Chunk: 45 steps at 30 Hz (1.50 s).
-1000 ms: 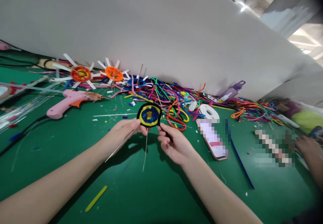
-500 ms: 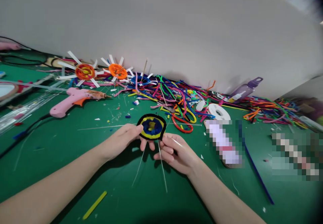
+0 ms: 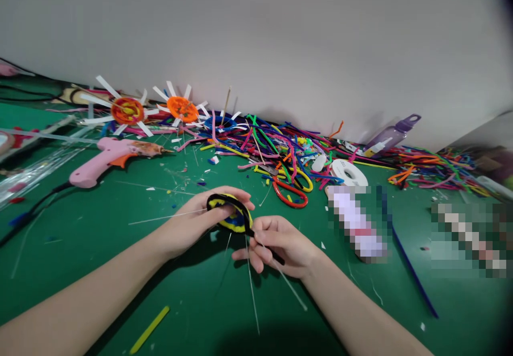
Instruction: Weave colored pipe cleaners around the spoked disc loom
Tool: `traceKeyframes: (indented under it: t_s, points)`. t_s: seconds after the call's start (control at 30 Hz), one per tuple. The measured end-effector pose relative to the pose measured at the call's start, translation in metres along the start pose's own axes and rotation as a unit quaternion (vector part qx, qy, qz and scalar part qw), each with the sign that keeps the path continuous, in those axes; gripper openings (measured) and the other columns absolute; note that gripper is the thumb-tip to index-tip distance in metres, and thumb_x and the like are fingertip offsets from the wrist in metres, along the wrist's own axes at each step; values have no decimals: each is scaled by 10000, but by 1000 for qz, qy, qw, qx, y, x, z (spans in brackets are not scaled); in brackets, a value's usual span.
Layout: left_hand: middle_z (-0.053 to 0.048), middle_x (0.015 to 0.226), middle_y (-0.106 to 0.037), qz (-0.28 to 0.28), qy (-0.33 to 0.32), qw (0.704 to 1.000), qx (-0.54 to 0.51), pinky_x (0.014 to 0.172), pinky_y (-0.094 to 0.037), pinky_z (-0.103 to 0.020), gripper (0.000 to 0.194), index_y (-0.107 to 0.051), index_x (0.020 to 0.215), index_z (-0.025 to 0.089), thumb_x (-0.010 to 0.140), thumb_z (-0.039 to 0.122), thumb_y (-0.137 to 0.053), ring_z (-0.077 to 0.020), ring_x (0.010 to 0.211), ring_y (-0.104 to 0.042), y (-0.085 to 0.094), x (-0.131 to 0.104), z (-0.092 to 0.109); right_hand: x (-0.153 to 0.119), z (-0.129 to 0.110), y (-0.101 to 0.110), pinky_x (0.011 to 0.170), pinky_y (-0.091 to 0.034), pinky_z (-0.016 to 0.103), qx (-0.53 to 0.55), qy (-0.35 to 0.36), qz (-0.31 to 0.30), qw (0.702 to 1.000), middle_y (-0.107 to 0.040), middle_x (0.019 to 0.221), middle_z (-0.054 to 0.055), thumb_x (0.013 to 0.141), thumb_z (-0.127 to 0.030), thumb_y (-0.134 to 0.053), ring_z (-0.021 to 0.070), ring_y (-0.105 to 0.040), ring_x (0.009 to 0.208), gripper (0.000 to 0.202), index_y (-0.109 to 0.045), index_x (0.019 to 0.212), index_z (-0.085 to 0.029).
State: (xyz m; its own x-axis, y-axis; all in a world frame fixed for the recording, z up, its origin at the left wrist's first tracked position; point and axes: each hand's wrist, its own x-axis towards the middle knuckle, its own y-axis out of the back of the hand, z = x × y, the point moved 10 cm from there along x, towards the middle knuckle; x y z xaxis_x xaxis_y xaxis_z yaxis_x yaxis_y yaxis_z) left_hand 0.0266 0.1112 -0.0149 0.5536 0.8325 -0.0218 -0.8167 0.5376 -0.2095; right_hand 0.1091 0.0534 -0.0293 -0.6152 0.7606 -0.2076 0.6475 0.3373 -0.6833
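A small round pipe-cleaner disc (image 3: pixel 241 221), blue inside with a yellow ring, is gripped in my left hand (image 3: pixel 190 225), the thumb lying across its face and the fingers behind. A black pipe cleaner (image 3: pixel 239 204) runs along the disc's edge, standing partly off it at the top. My right hand (image 3: pixel 286 242) pinches this black pipe cleaner near the disc's lower right, and its loose end shows below the fingers. Several thin clear strands (image 3: pixel 251 286) stick out from the disc. A short yellow strip (image 3: pixel 150 329) lies on the green table nearer me.
A pink glue gun (image 3: pixel 98 159) lies at left. Behind are orange discs with white spokes (image 3: pixel 182 109), heaped pipe cleaners (image 3: pixel 272 137), scissors (image 3: pixel 289 193) with red and yellow handles, a white spool (image 3: pixel 360 174) and a purple bottle (image 3: pixel 390 134). A dark blue pipe cleaner (image 3: pixel 414 273) lies right.
The disc has tilted and shifted slightly left. My left thumb has moved onto its face, and the black pipe cleaner now stands partly away from the rim, its end in my right fingers.
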Motion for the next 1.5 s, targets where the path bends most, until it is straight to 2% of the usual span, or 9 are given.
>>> traceKeyframes:
  t_s: [0.17,0.27,0.37,0.53,0.73,0.87,1.03,1.27,1.5]
  points:
    - [-55,1084,-725,-11,21,998,-62,790,-558,-300,340,-694,1142,254,813,337,-719,-209,898,-698,-5,-2,-4,0,-1,2,855,-507,300,11,12,10,1000,-545,458,-85,790,-318,-772,73,-600,482,227,-641,728,-144]
    - [-55,946,-746,-20,65,988,-138,689,-576,-312,383,-677,1175,238,806,334,-720,-209,754,-721,-11,-3,-9,-1,-2,7,727,-498,225,15,11,40,999,-496,399,-103,797,-328,-761,48,-519,397,230,-644,725,-144]
    - [-82,796,-750,-30,96,982,-160,596,-550,-275,401,-674,1168,161,822,363,-692,-218,679,-724,-16,-4,-13,-1,-2,8,709,-490,223,6,11,48,999,-483,381,-105,796,-352,-761,49,-500,385,252,-634,717,-149]
    - [-100,733,-753,-12,83,989,-120,518,-504,-271,408,-679,1121,121,848,420,-626,-213,588,-698,-13,-3,-12,1,-4,11,697,-485,246,-31,39,71,996,-514,401,-90,787,-371,-765,65,-532,412,267,-628,719,-152]
    - [-56,599,-703,-5,19,1000,15,608,-512,-286,466,-689,706,156,928,503,-472,-186,573,-652,-10,-3,-4,-2,-21,16,618,-470,253,-129,133,139,973,-576,470,-61,826,-350,-723,98,-591,485,243,-598,710,-177]
    - [-49,629,-713,-3,30,999,21,621,-509,-288,461,-686,720,176,940,500,-442,-191,586,-651,-7,-2,-9,-3,-25,19,653,-485,263,-160,152,157,963,-591,518,-53,816,-348,-729,114,-625,567,232,-600,717,-182]
    - [-53,613,-709,8,36,999,4,609,-511,-289,452,-688,701,172,940,474,-451,-192,582,-653,-5,-2,-12,-7,-32,21,594,-442,227,-205,165,188,946,-578,523,-51,803,-343,-734,89,-563,537,224,-613,710,-179]
    - [-64,585,-693,-2,63,998,-27,498,-478,-263,469,-694,698,162,935,475,-438,-178,526,-631,-11,-3,-12,-19,-46,21,582,-462,256,-339,196,262,882,-628,591,-12,815,-363,-699,117,-570,555,205,-637,720,-191]
    - [-68,537,-685,23,83,996,-23,494,-482,-266,481,-674,649,157,920,484,-448,-173,483,-610,-6,-3,-17,-35,-61,5,655,-478,300,-477,297,295,773,-678,717,23,847,-267,-664,157,-606,671,107,-694,751,-228]
